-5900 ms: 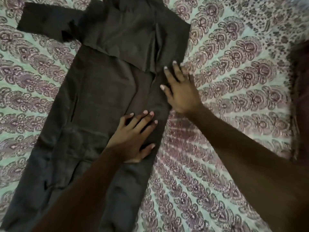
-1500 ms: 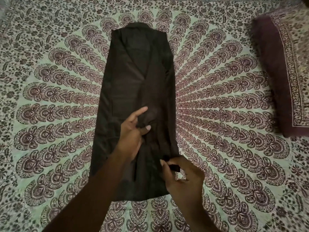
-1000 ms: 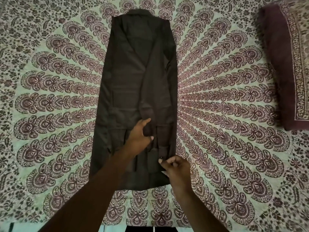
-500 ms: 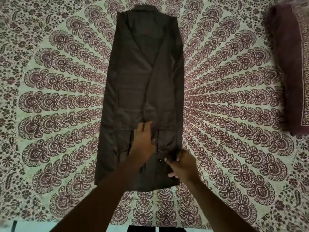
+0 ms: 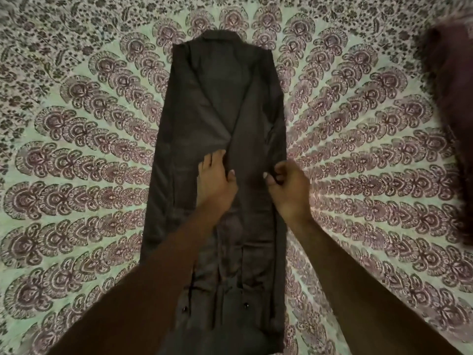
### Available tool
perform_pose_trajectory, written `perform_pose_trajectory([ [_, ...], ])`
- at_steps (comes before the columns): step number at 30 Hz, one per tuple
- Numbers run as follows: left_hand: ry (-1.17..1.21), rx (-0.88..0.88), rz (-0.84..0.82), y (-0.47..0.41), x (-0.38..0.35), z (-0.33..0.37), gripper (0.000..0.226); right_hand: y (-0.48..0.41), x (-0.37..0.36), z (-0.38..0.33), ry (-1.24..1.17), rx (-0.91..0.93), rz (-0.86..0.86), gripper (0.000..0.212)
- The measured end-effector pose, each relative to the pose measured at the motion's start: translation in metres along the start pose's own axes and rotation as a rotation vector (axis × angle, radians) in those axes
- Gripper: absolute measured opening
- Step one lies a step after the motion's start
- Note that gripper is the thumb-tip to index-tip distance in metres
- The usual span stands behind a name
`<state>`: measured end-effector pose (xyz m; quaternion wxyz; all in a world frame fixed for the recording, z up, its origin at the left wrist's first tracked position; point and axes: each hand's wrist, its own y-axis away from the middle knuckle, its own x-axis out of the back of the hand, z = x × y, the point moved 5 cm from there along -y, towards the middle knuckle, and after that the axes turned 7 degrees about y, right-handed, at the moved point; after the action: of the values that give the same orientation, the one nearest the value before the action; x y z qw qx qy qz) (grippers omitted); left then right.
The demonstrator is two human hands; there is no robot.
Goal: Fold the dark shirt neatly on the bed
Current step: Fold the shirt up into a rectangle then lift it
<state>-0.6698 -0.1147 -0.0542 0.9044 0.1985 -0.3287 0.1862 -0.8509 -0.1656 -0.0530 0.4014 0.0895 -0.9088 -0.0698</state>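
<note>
Bed (image 5: 358, 162) in a feathery maroon-print cover, and down its middle lies the dark shirt (image 5: 225, 98) with its sides folded in to make one long narrow strip. The left hand (image 5: 215, 181) rests flat on the strip's centre, fingers straight, gripping nothing. The right hand (image 5: 289, 185) is at the right edge, fingers curled in, pinching the cloth there. A maroon pillow (image 5: 450, 98) lies well apart, far right.
</note>
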Motion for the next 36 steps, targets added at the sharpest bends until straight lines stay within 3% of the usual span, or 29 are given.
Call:
perform_pose_trajectory([
  [5,0.148,0.094,-0.034,-0.072,-0.008,0.020,0.041,-0.085,0.000,-0.025,0.016,0.111,0.086,0.027],
  [11,0.252,0.253,-0.033,-0.118,-0.024,0.026,0.053,-0.132,-0.015,-0.023,0.005,0.132,-0.148,0.027],
  [14,0.287,0.210,0.045,-0.121,-0.018,0.024,0.029,-0.140,-0.024,-0.021,0.060,0.188,-0.190,0.029],
  [17,0.329,0.059,0.114,-0.116,-0.004,0.027,0.021,-0.145,-0.036,-0.027,0.209,0.276,-0.283,0.033],
  [20,0.399,-0.064,0.023,-0.112,-0.003,0.027,0.016,-0.152,-0.045,-0.033,0.345,0.267,-0.425,0.034],
  [23,0.462,-0.008,-0.087,-0.110,-0.009,0.021,0.020,-0.164,-0.046,-0.044,0.390,0.233,-0.503,0.032],
  [26,0.429,0.098,-0.079,-0.113,-0.011,0.016,0.023,-0.173,-0.031,-0.054,0.172,0.110,-0.431,0.028],
  [29,0.322,0.128,-0.141,-0.116,-0.014,0.021,0.031,-0.175,-0.025,-0.060,-0.288,-0.150,-0.407,0.024],
  [31,0.279,0.108,-0.159,-0.119,-0.017,0.024,0.028,-0.178,-0.030,-0.066,-0.382,-0.256,-0.445,0.028],
  [33,0.286,0.123,-0.141,-0.121,-0.020,0.022,0.028,-0.183,-0.034,-0.071,-0.393,-0.265,-0.452,0.015],
  [36,0.324,0.198,-0.096,-0.121,-0.019,0.017,0.040,-0.183,-0.034,-0.075,-0.464,-0.256,-0.427,0.029],
])
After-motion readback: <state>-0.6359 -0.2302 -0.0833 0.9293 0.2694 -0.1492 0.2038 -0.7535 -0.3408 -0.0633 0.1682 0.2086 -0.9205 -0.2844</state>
